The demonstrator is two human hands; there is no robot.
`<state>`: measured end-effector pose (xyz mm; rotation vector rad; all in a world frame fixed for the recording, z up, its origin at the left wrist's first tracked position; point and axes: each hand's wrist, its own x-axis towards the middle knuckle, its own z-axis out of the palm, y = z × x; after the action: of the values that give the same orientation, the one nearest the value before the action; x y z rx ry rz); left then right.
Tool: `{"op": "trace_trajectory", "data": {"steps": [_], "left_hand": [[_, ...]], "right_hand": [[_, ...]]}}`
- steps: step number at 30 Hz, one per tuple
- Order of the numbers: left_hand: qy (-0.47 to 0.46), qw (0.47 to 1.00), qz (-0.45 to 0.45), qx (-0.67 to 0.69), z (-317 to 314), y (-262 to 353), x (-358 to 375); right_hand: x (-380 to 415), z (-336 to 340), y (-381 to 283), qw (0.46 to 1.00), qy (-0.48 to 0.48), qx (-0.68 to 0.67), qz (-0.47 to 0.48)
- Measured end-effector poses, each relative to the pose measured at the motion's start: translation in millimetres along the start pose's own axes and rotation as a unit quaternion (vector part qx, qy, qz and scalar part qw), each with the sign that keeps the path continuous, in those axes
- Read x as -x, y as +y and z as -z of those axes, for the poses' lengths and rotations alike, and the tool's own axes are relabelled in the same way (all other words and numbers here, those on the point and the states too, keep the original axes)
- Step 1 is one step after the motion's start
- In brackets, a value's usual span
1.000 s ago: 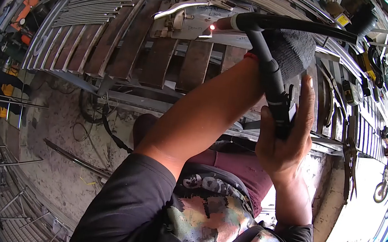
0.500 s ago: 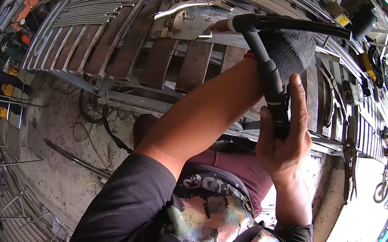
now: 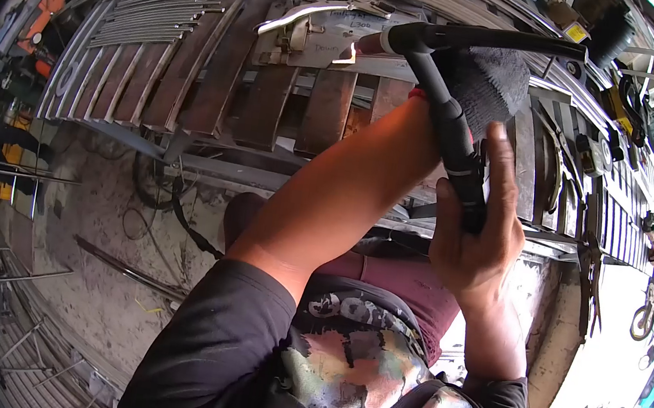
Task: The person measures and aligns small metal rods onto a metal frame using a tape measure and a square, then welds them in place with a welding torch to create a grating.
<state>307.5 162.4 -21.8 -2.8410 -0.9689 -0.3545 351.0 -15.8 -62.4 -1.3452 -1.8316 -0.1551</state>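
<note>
My right hand (image 3: 476,252) is bare and closed around the lower handle of a black TIG welding torch (image 3: 447,108), thumb on one side and forefinger along the other. The torch leans up and left, its reddish nozzle (image 3: 370,45) over a metal plate (image 3: 326,55) with handwriting on it. A bright glow (image 3: 352,55) shows at the tip. My left hand (image 3: 487,85), in a dark grey knit glove, lies behind the torch; its fingers are hidden. A curved, shiny metal piece (image 3: 302,15) and a small metal fitting (image 3: 297,39) sit on the plate.
The slatted metal bench (image 3: 266,105) spans the view. Thin metal rods (image 3: 161,17) lie at its left, and locking clamps (image 3: 594,280) hang at its right. A black cable (image 3: 185,214) loops near the floor. Metal frames (image 3: 21,271) stand at lower left.
A bright glow has appeared at the torch tip, with orange light on my left forearm. The torch and right hand have shifted slightly left.
</note>
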Motion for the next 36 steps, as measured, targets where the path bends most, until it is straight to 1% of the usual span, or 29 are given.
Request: {"op": "trace_trajectory", "data": {"steps": [1, 2, 4, 6, 7, 9, 11, 12, 15, 16, 18, 19, 20, 21, 22, 23, 25, 27, 28, 29, 30, 31, 32, 33, 34, 35, 36], "left_hand": [[-0.041, 0.999, -0.007, 0.001, 12, 0, 1], [0.029, 0.998, 0.018, 0.048, -11, 1, -8], [0.176, 0.972, 0.045, 0.149, -58, 3, -26], [0.128, 0.99, 0.035, 0.054, -36, 1, -17], [0.106, 0.994, 0.027, 0.007, -25, 0, -12], [0.149, 0.988, 0.034, 0.003, -22, 1, -5], [0.169, 0.985, 0.01, 0.019, -22, -1, -2], [0.181, 0.983, -0.006, 0.028, -23, 0, -2], [0.198, 0.98, 0.031, 0.013, -33, 6, -3], [0.195, 0.98, 0.046, 0.0, -37, 8, -6], [0.176, 0.981, 0.07, -0.049, -50, 5, -11], [0.163, 0.98, 0.079, -0.088, -57, -1, -15], [0.169, 0.98, 0.085, -0.065, -61, -11, -18], [0.256, 0.965, 0.058, -0.001, -40, -14, -6], [0.254, 0.967, 0.029, -0.015, -7, -11, 13], [0.25, 0.968, 0.001, -0.028, 17, -11, 28], [0.315, 0.946, 0.019, -0.075, 27, -21, 32], [0.396, 0.916, 0.055, 0.0, 43, -29, 36], [0.442, 0.889, 0.079, 0.095, 54, -32, 38], [0.481, 0.85, 0.101, 0.189, 66, -33, 42], [0.484, 0.874, 0.04, 0.015, 76, -33, 53], [0.47, 0.836, 0.102, 0.265, 76, -27, 58], [0.423, 0.742, 0.156, 0.496, 70, -17, 60], [0.348, 0.598, 0.198, 0.695, 62, -9, 62], [0.302, 0.587, 0.202, 0.723, 49, -5, 62], [0.286, 0.462, 0.231, 0.807, 44, 18, 66], [0.259, 0.38, 0.241, 0.854, 29, 24, 68]], "right_hand": [[3, 1, 3, 1.0, 0.016, -0.002, -0.004], [7, 3, 5, 0.999, 0.033, -0.004, -0.009], [11, 9, 8, 0.995, 0.089, -0.04, -0.024], [11, 16, 7, 0.982, 0.162, -0.085, -0.055], [11, 24, 7, 0.976, 0.187, -0.086, -0.068], [13, 37, 5, 0.966, 0.22, -0.097, -0.091], [16, 46, 2, 0.959, 0.234, -0.117, -0.11], [19, 46, 7, 0.957, 0.248, -0.115, -0.095], [18, 51, 8, 0.962, 0.257, -0.052, -0.073], [16, 50, 8, 0.964, 0.257, -0.038, -0.051], [30, 50, 9, 0.97, 0.233, -0.043, -0.052], [33, 51, 10, 0.973, 0.225, -0.042, -0.028], [35, 52, 11, 0.976, 0.216, -0.04, -0.004], [38, 54, 10, 0.976, 0.216, -0.021, 0.007], [40, 57, 8, 0.976, 0.216, -0.001, 0.018], [41, 59, 6, 0.974, 0.224, -0.012, 0.022], [45, 60, 5, 0.969, 0.241, -0.049, 0.017], [46, 63, 5, 0.966, 0.246, -0.08, 0.012], [45, 71, 4, 0.966, 0.244, -0.087, 0.015], [44, 76, 2, 0.964, 0.248, -0.096, 0.022], [43, 81, 1, 0.962, 0.254, -0.098, 0.021], [43, 86, -1, 0.961, 0.259, -0.096, 0.021], [43, 89, -3, 0.96, 0.266, -0.087, 0.019], [45, 90, -3, 0.959, 0.276, -0.072, 0.009], [47, 91, -4, 0.957, 0.285, -0.056, -0.002], [49, 92, -4, 0.955, 0.295, -0.04, -0.013], [46, 92, -2, 0.953, 0.3, -0.029, 0.0]]}}
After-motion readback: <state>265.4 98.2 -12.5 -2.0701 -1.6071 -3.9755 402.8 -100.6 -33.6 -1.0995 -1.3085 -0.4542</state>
